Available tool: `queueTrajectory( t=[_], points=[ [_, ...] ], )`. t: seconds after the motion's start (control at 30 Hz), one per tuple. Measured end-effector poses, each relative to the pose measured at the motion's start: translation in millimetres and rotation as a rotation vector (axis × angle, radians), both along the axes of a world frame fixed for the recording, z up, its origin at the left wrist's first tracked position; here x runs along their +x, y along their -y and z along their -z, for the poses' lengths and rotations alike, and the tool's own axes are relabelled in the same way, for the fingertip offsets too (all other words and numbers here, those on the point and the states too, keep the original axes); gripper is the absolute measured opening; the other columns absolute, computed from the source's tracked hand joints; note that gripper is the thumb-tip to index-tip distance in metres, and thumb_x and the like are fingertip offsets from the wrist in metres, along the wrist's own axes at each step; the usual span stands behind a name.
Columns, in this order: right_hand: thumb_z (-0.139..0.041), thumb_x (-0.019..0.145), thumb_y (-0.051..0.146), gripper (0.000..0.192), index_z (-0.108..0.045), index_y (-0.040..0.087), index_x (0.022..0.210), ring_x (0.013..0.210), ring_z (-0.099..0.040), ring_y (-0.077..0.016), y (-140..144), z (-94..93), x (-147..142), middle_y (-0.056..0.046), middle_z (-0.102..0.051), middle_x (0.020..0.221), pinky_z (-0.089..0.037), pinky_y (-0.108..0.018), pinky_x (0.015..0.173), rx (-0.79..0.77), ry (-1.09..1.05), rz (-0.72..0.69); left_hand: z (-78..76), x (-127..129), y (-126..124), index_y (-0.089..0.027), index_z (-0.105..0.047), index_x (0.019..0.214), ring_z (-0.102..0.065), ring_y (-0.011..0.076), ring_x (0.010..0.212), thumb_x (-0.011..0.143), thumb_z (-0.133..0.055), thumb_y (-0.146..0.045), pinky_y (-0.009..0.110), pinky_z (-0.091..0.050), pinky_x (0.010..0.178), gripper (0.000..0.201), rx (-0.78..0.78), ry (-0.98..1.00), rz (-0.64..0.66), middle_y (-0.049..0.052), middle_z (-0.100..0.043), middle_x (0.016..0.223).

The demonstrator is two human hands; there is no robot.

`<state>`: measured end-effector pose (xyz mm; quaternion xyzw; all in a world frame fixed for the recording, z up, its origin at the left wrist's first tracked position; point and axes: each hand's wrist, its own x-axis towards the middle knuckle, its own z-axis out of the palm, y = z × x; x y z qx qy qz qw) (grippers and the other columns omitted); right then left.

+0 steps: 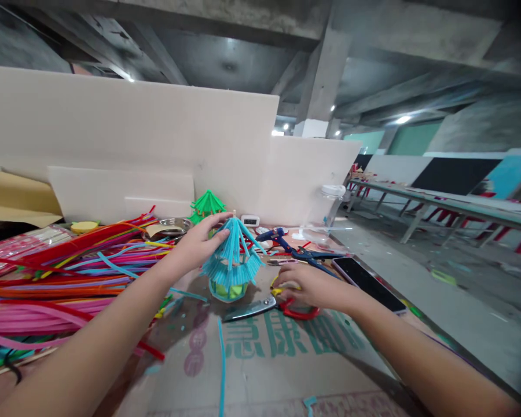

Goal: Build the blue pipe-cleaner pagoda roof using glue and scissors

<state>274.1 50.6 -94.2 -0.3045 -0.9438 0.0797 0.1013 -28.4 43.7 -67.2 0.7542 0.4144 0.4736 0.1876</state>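
My left hand (198, 243) grips the top of a small blue pavilion (231, 260) made of pipe cleaners, which stands upright on the cardboard-covered table (269, 359). My right hand (310, 285) rests on the red handles of a pair of scissors (269, 306) that lie flat just right of the pavilion, blades pointing left. A loose blue pipe cleaner (222, 370) lies on the cardboard in front of the pavilion.
A heap of coloured pipe cleaners (65, 272) fills the left side. Behind stand a green pavilion (206, 206), a metal dish (173, 227), a blue glue gun (282, 238) and a clear jar (327, 211). A black phone (369, 284) lies right. White boards (134, 145) wall the back.
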Motion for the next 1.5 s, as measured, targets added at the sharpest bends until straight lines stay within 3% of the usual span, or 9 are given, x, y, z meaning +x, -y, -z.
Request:
queueTrajectory(
  t=[0.23, 0.4, 0.53, 0.63, 0.8, 0.9, 1.03, 1.13, 1.5],
  points=[
    [-0.049, 0.094, 0.026, 0.019, -0.068, 0.02, 0.092, 0.086, -0.06, -0.0197, 6.6, -20.3, -41.3, -0.007, -0.07, 0.091, -0.043, -0.032, 0.079, 0.21, -0.395, 0.045, -0.9, -2.7, 0.9, -0.016, -0.053, 0.135, -0.057, 0.0268, 0.122, 0.094, -0.047, -0.038, 0.046, -0.043, 0.106, 0.047, 0.07, -0.063, -0.084, 0.013, -0.06, 0.134],
    [-0.054, 0.077, 0.028, 0.013, -0.063, 0.022, 0.082, 0.065, -0.053, -0.0171, -33.1, -19.0, -59.3, 0.0, -0.058, 0.066, -0.041, -0.03, 0.065, -0.039, -1.136, 0.348, 1.2, -9.2, -4.2, -0.017, -0.051, 0.137, -0.057, 0.0258, 0.123, 0.095, -0.046, -0.037, 0.045, -0.044, 0.106, 0.047, 0.063, -0.044, -0.066, 0.013, -0.053, 0.143],
    [-0.045, 0.07, 0.032, 0.013, -0.04, 0.024, 0.061, 0.043, -0.036, -0.0128, -61.0, -32.7, -59.2, 0.007, -0.032, 0.046, -0.04, -0.028, 0.05, -0.199, -1.29, 0.369, 0.0, -9.3, -3.4, -0.017, -0.052, 0.136, -0.057, 0.0257, 0.123, 0.095, -0.046, -0.035, 0.045, -0.044, 0.106, 0.045, 0.057, -0.063, -0.072, 0.013, -0.055, 0.141],
    [-0.048, 0.067, 0.034, 0.013, -0.041, 0.023, 0.065, 0.049, -0.045, -0.0121, -58.5, -55.4, -61.0, 0.006, -0.04, 0.051, -0.048, -0.029, 0.058, -0.281, -1.348, 0.313, -1.4, -7.6, -0.9, -0.018, -0.052, 0.135, -0.057, 0.0256, 0.123, 0.095, -0.046, -0.036, 0.045, -0.044, 0.105, 0.045, 0.074, -0.086, -0.076, 0.012, -0.057, 0.139],
    [-0.057, 0.077, 0.04, 0.027, -0.061, 0.019, 0.095, 0.058, -0.054, -0.0125, -33.9, -60.6, -77.5, 0.003, -0.057, 0.062, -0.046, -0.026, 0.061, -0.265, -1.184, 0.193, -11.4, -10.2, 8.0, -0.018, -0.054, 0.134, -0.059, 0.0258, 0.12, 0.094, -0.046, -0.04, 0.043, -0.045, 0.103, 0.046, 0.114, -0.123, -0.106, 0.012, -0.063, 0.131],
    [-0.05, 0.085, 0.042, 0.028, -0.062, 0.018, 0.094, 0.059, -0.055, -0.0133, -31.4, -33.8, -79.5, 0.002, -0.058, 0.062, -0.042, -0.025, 0.058, -0.092, -0.926, 0.251, -21.7, -12.0, 17.3, -0.019, -0.056, 0.131, -0.06, 0.0266, 0.117, 0.093, -0.049, -0.045, 0.043, -0.046, 0.101, 0.047, 0.153, -0.162, -0.163, 0.012, -0.065, 0.127],
    [-0.046, 0.088, 0.036, 0.021, -0.058, 0.018, 0.09, 0.065, -0.053, -0.015, -41.6, 8.2, -61.1, 0.001, -0.057, 0.069, -0.04, -0.027, 0.063, 0.058, -0.896, 0.356, -29.8, -9.2, 26.4, -0.018, -0.059, 0.128, -0.059, 0.0274, 0.116, 0.092, -0.052, -0.044, 0.043, -0.044, 0.101, 0.045, 0.204, -0.27, -0.239, 0.011, -0.065, 0.125],
    [-0.044, 0.089, 0.035, 0.023, -0.051, 0.021, 0.073, 0.059, -0.045, -0.0149, -43.0, 19.6, -47.5, 0.003, -0.048, 0.061, -0.034, -0.027, 0.06, 0.134, -0.872, 0.411, -30.8, -5.2, 28.6, -0.019, -0.061, 0.124, -0.058, 0.0263, 0.116, 0.092, -0.052, -0.041, 0.042, -0.044, 0.1, 0.039, 0.269, -0.296, -0.223, 0.011, -0.064, 0.123],
    [-0.051, 0.094, 0.037, 0.032, -0.056, 0.019, 0.068, 0.06, -0.047, -0.0123, 39.8, -36.2, -80.5, 0.001, -0.054, 0.063, -0.033, -0.024, 0.058, 0.202, -0.716, 0.079, -37.9, 28.0, 57.6, -0.027, -0.076, 0.093, -0.059, 0.0211, 0.092, 0.085, -0.067, -0.039, 0.036, -0.047, 0.082, 0.017, 0.223, -0.192, 0.051, 0.004, -0.063, 0.092]
  ],
)
